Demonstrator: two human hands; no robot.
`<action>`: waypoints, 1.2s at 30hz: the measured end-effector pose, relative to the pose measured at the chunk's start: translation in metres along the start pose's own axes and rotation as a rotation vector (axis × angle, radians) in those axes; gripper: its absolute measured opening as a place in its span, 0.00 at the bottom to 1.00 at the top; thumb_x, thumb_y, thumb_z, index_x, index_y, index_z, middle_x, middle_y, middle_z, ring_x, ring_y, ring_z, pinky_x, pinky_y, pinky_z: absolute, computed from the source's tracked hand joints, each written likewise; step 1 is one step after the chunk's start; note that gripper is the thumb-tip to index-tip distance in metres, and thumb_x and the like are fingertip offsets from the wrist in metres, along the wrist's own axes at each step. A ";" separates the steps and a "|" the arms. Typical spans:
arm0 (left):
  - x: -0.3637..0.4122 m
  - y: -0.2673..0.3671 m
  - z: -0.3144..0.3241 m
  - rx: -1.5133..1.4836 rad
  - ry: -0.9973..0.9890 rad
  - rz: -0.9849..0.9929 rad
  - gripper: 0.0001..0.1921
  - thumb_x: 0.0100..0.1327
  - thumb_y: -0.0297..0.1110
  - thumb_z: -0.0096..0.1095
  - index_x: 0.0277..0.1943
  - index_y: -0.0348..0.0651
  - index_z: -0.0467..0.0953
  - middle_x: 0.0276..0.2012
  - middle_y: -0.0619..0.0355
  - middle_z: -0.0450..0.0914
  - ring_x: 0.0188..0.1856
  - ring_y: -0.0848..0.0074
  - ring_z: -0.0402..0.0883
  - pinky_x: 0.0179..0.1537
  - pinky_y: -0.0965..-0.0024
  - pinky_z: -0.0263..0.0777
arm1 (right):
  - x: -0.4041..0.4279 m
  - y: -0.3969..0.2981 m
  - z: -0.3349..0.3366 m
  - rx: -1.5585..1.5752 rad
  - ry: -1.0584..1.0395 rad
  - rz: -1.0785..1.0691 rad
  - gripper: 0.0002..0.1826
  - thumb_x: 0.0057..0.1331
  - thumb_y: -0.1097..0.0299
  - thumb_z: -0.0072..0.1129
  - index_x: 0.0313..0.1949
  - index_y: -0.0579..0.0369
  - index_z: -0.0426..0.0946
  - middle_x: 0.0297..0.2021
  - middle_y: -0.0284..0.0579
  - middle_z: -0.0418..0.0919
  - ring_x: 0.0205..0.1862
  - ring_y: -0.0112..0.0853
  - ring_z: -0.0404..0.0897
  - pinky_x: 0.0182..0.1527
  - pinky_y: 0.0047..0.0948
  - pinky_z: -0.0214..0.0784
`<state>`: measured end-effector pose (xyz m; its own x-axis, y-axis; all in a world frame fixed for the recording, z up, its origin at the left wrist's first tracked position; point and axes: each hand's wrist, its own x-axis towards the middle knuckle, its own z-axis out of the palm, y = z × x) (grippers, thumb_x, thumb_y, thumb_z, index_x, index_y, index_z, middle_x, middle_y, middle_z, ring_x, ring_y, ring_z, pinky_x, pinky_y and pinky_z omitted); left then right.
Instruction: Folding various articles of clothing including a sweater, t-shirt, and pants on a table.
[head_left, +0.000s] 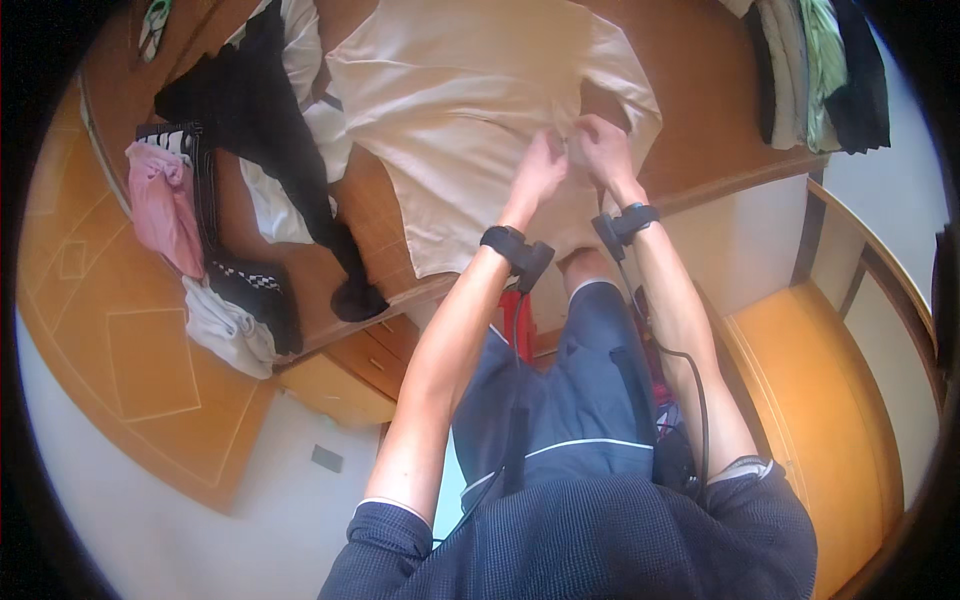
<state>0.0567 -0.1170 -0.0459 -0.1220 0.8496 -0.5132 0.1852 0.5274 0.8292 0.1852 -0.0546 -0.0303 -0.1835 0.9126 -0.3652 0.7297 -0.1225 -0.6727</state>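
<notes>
A cream long-sleeved garment (465, 142) lies spread on a brown wooden surface, its lower edge hanging over the near rim. My left hand (541, 169) pinches its fabric right of the middle, fingertips close together. Beside it, my right hand (604, 150) grips the same fabric, a small gap between the two hands. A tiny dark spot, perhaps a fastener, shows between the fingertips; it is too small to tell. The garment's sleeve (634, 90) bends outward beyond my right hand. Black strapped devices with cables are on both wrists.
Left of the garment lie black clothing (255, 112), white clothing (274, 206), a pink folded garment (161, 199) and a grey-white one (225, 330). A stack of folded clothes (802, 75) stands at the far right. Below the surface's edge is a wooden drawer unit (375, 356).
</notes>
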 end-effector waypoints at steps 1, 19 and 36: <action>0.002 0.003 0.006 -0.001 -0.011 0.002 0.22 0.59 0.35 0.56 0.53 0.28 0.70 0.44 0.39 0.79 0.45 0.60 0.79 0.49 0.63 0.72 | 0.001 0.006 -0.004 0.096 0.026 0.028 0.11 0.60 0.70 0.55 0.42 0.57 0.80 0.33 0.49 0.81 0.35 0.40 0.82 0.41 0.34 0.74; -0.003 0.025 -0.055 0.633 0.493 0.264 0.19 0.56 0.32 0.57 0.50 0.33 0.71 0.44 0.42 0.75 0.52 0.50 0.71 0.58 0.54 0.62 | -0.040 0.092 -0.058 -0.133 0.352 0.183 0.25 0.54 0.64 0.64 0.52 0.53 0.71 0.49 0.50 0.72 0.53 0.44 0.70 0.56 0.38 0.64; -0.035 -0.026 0.163 -0.296 -0.148 -0.287 0.25 0.59 0.26 0.61 0.58 0.30 0.63 0.45 0.48 0.79 0.44 0.72 0.79 0.41 0.69 0.76 | -0.095 0.119 -0.048 0.688 0.059 0.448 0.14 0.62 0.64 0.64 0.41 0.60 0.75 0.28 0.37 0.80 0.28 0.21 0.77 0.30 0.20 0.67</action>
<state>0.2154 -0.1595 -0.0857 0.0172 0.6717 -0.7406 -0.1260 0.7363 0.6649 0.3212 -0.1371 -0.0450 0.0783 0.7372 -0.6711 0.1553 -0.6740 -0.7222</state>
